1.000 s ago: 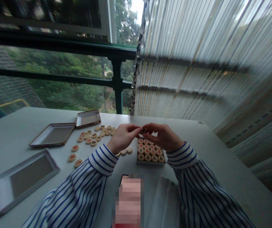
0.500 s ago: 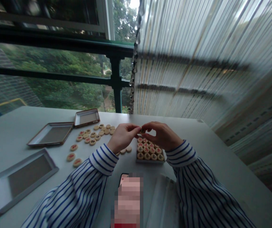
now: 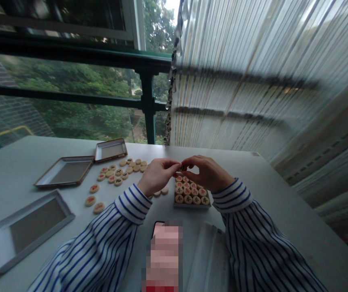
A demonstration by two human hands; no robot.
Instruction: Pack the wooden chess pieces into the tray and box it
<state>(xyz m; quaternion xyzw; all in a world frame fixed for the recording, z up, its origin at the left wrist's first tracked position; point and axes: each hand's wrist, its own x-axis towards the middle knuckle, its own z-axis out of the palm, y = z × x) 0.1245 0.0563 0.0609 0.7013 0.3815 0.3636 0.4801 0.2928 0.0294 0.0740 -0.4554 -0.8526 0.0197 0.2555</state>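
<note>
A person's left hand (image 3: 157, 175) and right hand (image 3: 210, 172), in striped sleeves (image 3: 134, 202), meet above a white table (image 3: 236, 162). The fingertips of both are drawn narrow around a small round piece (image 3: 182, 167) with a dark mark; the fingers hide much of it. The right thumb and forefinger arch apart behind their tips, leaving a rounded gap.

Just below the fingertips, nearer the body, sits a shallow box (image 3: 192, 206) packed with round pieces (image 3: 196, 200): four with black characters in front, mostly red ones behind, the far rows partly covered by the right hand.

Left of the fingers, loose pieces (image 3: 118, 172) lie scattered, some showing red or black characters, some blank; a few blank discs (image 3: 164, 190) lie below the left hand. Farther left are a small brown-edged tray (image 3: 111, 151), a larger brown-edged tray (image 3: 70, 170) and, nearer the body, a pale tray (image 3: 37, 231).

Well below the fingers lies a phone (image 3: 158, 224), its screen pixelated, with clear plastic (image 3: 207, 259) to its right. Beyond the fingertips are a green railing (image 3: 150, 109) and, rightward, a string curtain (image 3: 222, 101)
</note>
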